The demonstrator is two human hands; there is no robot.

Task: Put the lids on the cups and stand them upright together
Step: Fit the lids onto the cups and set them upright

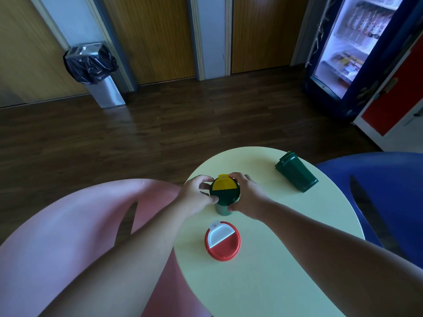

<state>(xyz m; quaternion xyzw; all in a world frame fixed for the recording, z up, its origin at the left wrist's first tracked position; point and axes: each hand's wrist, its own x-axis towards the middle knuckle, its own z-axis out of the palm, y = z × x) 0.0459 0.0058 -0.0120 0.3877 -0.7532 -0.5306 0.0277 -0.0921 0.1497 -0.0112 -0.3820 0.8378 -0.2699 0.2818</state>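
Two hands met over the middle of a round, pale yellow table (274, 259). The left hand (196, 195) and right hand (248, 195) each grasped, with curled fingers, the rim of a green lid (225, 191) with a yellow flap, sitting on top of an upright cup (222, 209). Nearer, a red lid (226, 248) with a white flap lay flat on the table. Far right, a second green cup (297, 175) lay on its side, well apart from the first.

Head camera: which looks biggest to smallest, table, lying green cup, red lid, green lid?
1. Table
2. Lying green cup
3. Red lid and green lid: they look alike and their distances differ, so unranked.
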